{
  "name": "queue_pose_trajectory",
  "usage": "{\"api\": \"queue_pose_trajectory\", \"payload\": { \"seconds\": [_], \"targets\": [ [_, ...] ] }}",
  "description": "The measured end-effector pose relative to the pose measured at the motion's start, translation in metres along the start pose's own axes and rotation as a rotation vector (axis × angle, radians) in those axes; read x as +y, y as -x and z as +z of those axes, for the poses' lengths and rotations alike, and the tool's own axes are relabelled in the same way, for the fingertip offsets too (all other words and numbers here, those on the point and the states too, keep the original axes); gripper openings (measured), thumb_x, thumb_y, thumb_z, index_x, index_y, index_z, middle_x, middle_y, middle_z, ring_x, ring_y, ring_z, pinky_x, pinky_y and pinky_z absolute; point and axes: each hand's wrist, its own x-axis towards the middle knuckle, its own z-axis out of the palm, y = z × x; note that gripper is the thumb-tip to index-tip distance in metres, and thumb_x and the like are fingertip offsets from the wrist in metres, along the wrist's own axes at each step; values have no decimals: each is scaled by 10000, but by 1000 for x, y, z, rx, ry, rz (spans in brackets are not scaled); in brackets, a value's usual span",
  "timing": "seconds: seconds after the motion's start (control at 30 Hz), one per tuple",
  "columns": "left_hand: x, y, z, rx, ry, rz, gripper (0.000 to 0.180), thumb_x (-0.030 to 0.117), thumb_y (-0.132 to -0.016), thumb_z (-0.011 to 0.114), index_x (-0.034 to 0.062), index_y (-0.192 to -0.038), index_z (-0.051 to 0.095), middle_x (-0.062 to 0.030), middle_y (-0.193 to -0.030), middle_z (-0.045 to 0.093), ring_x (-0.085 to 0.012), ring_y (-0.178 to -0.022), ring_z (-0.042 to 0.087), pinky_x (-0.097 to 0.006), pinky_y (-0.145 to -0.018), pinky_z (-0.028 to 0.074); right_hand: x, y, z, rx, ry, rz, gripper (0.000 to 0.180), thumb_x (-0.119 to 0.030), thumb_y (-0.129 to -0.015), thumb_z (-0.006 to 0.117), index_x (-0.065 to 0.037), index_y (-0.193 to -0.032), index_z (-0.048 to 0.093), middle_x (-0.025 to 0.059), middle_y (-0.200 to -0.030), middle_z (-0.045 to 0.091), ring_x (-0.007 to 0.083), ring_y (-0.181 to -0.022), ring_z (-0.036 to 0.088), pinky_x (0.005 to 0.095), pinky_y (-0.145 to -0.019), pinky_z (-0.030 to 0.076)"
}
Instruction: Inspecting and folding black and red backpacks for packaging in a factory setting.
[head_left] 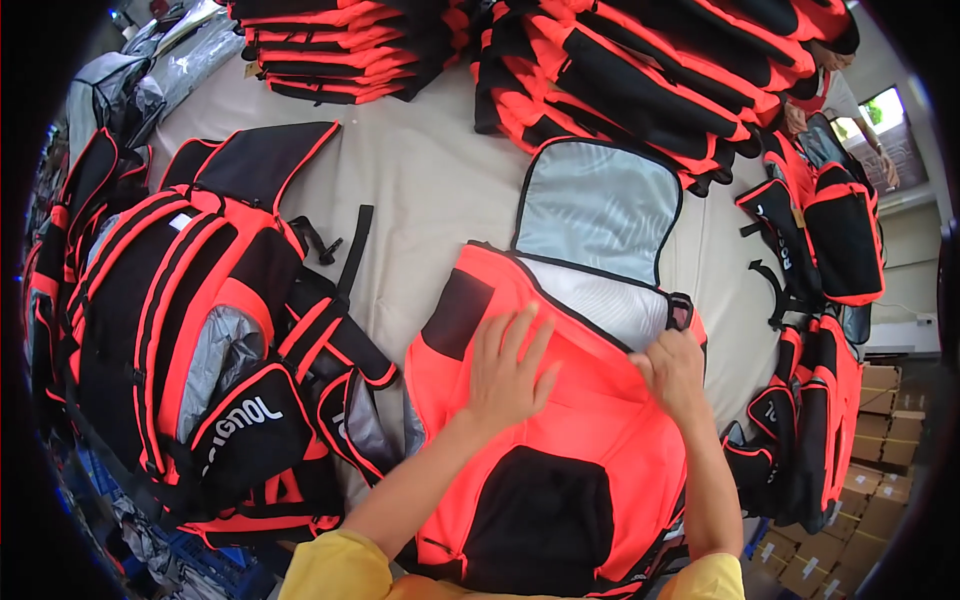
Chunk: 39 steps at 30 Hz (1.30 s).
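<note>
In front of me on the table lies a coral-red and black backpack (570,420), its grey-lined top flap (600,210) folded back away from me. White lining shows at the opening. My left hand (510,370) rests on the red fabric with its fingers spread and nothing in them. At the right end of the opening, beside a dark buckle (680,310), my right hand (672,368) is closed in a pinch on the edge of the bag's opening.
More red and black backpacks (170,330) lie at the left, with loose straps. Tall stacks of folded backpacks (640,90) stand at the far side. Other backpacks (840,240) are at the right, where another person (840,100) stands. Cardboard boxes (860,490) are piled beyond the table (400,170).
</note>
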Motion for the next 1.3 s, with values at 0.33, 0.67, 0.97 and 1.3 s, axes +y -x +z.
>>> {"api": "queue_pose_trajectory", "payload": {
  "seconds": [0.33, 0.67, 0.97, 1.3],
  "targets": [
    [35, -39, -17, -168, 226, 493, 469, 314, -828, 811, 143, -480, 546, -17, -501, 476, -237, -560, 506, -390, -627, 408, -40, 96, -58, -6, -161, -96, 477, -443, -819, 817, -134, -639, 501, 36, -677, 395, 245, -617, 450, 405, -619, 337],
    [85, 70, -51, -469, 203, 519, 460, 364, -905, 730, 108, -530, 660, -61, -530, 574, -242, -578, 567, -387, -707, 433, -99, 171, -53, -87, -150, -1, 458, -374, -737, 875, -149, -616, 496, 24, -668, 386, 235, -619, 463, 396, -615, 326],
    [75, 59, -55, -544, 82, 647, 334, 259, -767, 813, 149, -524, 614, -8, -530, 538, -205, -563, 543, -377, -628, 412, -114, 118, -13, -182, -351, -34, 569, -506, -934, 685, -112, -524, 649, 89, -534, 603, 320, -478, 612, 439, -484, 471],
    [87, 57, -50, -593, -41, 672, 363, 207, -787, 809, 144, -518, 573, -16, -538, 539, -213, -553, 538, -387, -622, 400, -122, 146, 2, -241, -376, -67, 571, -515, -936, 645, -100, -547, 702, 126, -545, 643, 352, -514, 671, 454, -525, 533]
  ]
}}
